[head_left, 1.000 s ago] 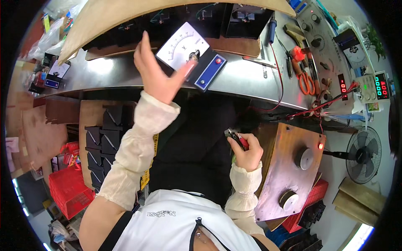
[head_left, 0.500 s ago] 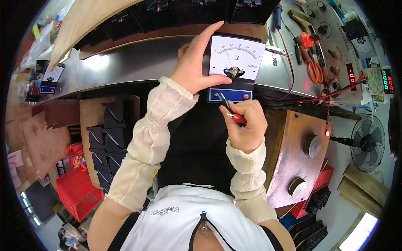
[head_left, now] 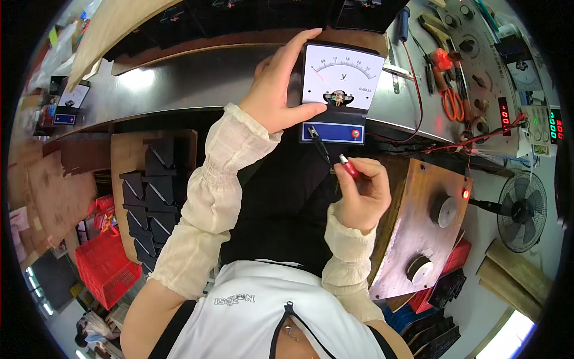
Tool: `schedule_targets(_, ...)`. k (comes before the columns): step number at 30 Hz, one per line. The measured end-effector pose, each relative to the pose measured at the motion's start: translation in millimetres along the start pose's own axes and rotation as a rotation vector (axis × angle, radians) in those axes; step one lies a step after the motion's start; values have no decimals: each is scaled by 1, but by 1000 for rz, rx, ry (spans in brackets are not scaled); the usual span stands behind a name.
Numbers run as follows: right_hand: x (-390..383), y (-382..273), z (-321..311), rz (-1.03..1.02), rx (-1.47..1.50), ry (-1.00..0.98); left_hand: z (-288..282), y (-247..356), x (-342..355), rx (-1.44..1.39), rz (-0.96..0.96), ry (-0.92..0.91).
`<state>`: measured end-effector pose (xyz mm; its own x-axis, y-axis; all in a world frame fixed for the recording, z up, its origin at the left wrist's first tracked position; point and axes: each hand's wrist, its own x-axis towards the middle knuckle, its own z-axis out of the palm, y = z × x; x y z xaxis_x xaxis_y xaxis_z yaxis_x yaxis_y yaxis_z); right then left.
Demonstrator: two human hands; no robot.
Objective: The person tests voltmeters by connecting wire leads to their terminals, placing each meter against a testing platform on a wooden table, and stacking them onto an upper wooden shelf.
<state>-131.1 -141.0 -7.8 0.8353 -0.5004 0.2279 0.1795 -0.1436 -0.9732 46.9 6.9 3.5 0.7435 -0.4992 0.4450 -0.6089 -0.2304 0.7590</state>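
A panel voltmeter [head_left: 344,69] with a white dial and a black case stands at the edge of the metal bench. My left hand [head_left: 278,84] grips its left side, thumb along the lower front and fingers behind the top. On the blue terminal strip [head_left: 335,133] below the dial, a black alligator clip [head_left: 318,142] is attached at the left terminal. The red terminal at the right has nothing clipped on it. Just below the strip, my right hand [head_left: 365,188] pinches a red alligator clip [head_left: 348,166], its metal tip apart from the meter.
Orange-handled scissors [head_left: 451,105] and other hand tools lie right of the meter. A power supply [head_left: 541,128] with lit digits stands beyond. A box with two round knobs [head_left: 427,227] is at my right. Black cases [head_left: 158,191] sit on a board at my left.
My right hand has let go of the black clip, now on the left terminal, and drawn back down with the red clip. The meter's needle has swung left to the scale's start.
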Motion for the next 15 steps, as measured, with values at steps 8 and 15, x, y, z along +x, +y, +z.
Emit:
schedule_targets(8,31,-8,-24,-146,-401,44,3,0,0,-28,8,-75)
schedule_targets(15,48,-6,-18,-169,-475,-11,2,7,5,-234,-109,-25)
